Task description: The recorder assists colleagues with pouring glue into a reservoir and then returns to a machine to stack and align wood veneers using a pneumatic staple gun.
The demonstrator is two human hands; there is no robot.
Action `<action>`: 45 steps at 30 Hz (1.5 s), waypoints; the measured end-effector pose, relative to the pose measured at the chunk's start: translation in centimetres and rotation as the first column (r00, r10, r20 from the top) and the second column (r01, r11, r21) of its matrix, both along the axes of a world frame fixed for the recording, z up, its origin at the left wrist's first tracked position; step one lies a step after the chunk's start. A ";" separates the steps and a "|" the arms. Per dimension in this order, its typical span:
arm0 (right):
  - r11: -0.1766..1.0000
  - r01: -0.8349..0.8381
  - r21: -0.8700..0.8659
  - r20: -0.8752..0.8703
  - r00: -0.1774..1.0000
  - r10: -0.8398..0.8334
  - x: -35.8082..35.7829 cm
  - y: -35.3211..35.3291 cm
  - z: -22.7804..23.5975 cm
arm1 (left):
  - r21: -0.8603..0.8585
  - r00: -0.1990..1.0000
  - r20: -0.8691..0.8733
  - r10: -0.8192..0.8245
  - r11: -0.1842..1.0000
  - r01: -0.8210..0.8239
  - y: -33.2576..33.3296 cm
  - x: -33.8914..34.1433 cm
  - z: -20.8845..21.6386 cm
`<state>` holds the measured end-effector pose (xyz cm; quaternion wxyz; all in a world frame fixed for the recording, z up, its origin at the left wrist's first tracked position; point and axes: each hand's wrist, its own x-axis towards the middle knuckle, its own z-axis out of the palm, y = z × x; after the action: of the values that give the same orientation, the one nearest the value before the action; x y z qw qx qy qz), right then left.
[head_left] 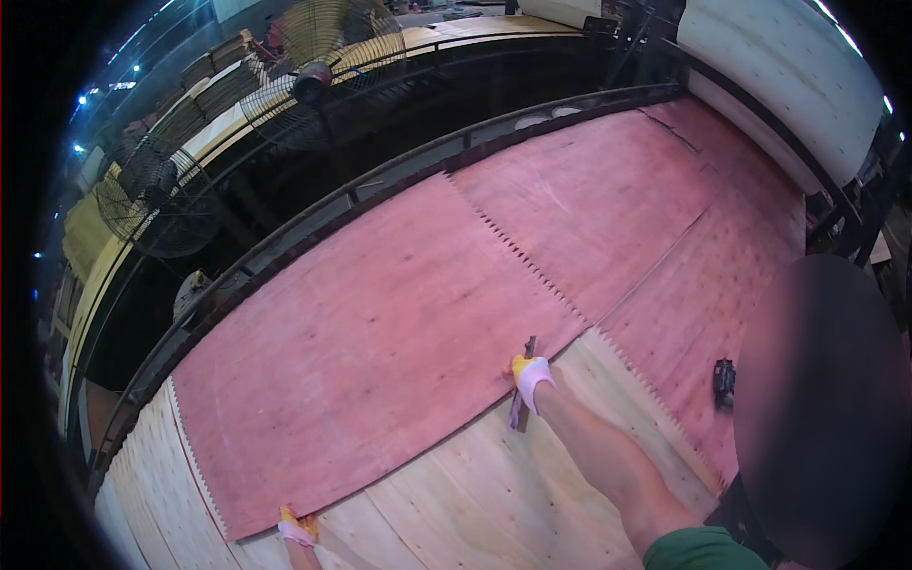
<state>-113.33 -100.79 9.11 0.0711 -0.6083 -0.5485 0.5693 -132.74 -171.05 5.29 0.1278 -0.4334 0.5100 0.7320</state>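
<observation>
A broad pinkish-red wood veneer sheet (370, 332) with toothed ends lies over pale veneer (446, 484). My left hand (296, 527), in a yellow and pale pink glove, is at the sheet's near left corner. Its fingers seem closed on the edge, though they are small and partly hidden. My right hand (529, 372), gloved alike, is closed round a dark, narrow stick-like tool (516, 414) near the sheet's near right corner. Both ends of the tool stick out of the fist; its exact kind is unclear.
More red sheets (684, 218) lie to the right, with a small black object (725, 384) on them. A dark blurred shape (822, 408) blocks the right side. A metal rail (351, 195) runs along the far edge, with wire-cage fans (312, 84) beyond. A pale veneer roll (788, 76) hangs upper right.
</observation>
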 end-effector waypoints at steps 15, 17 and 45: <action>0.957 0.110 -0.267 -0.117 0.982 -0.146 0.6 -1.5 5.3 | -0.147 0.993 0.048 -0.112 0.982 0.118 -1.5 1.3 2.6; 0.948 0.109 -0.300 -0.130 0.980 -0.154 0.5 -1.1 5.2 | 0.081 0.873 -0.166 -0.458 0.876 0.475 -2.7 2.0 4.1; 0.994 -0.062 0.086 -0.480 0.872 0.096 15.2 -11.4 6.3 | -0.613 -0.310 0.683 -0.661 -0.750 0.248 69.0 6.4 19.0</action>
<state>-98.16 -112.21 15.36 0.2031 -0.4212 -0.5566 0.6867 -126.35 -102.02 24.34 0.2860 0.3568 0.8873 -0.0607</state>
